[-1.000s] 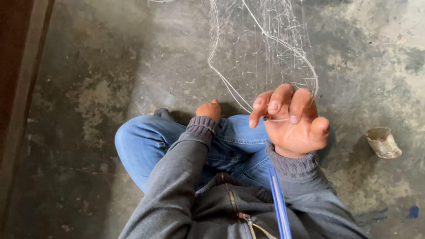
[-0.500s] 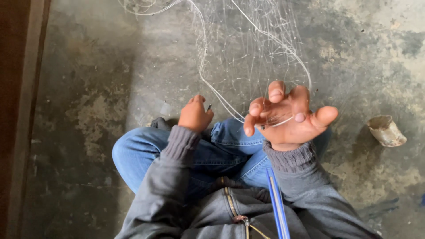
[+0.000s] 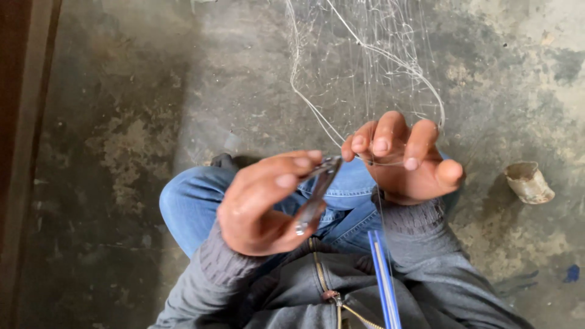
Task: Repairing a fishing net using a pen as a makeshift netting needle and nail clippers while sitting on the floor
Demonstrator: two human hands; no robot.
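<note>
My left hand (image 3: 262, 204) is raised over my lap and grips a small metal nail clipper (image 3: 317, 192), its tip pointing toward my right hand. My right hand (image 3: 399, 158) is palm up with fingers curled, a thin clear line of the fishing net (image 3: 365, 67) pinched between thumb and forefinger and running across the fingers. The net spreads away over the concrete floor, edged by a thicker white cord (image 3: 304, 91). The clipper's tip sits right beside the pinched line.
I sit cross-legged in blue jeans (image 3: 195, 207) and a grey zip jacket (image 3: 329, 292). A blue rod (image 3: 384, 280) leans against my chest. A small crumpled cup (image 3: 529, 181) lies on the floor at right. A dark wooden edge (image 3: 24, 152) runs along the left.
My left hand has risen from my knee with the clipper and come close to my right hand. The right hand stays up, holding the line.
</note>
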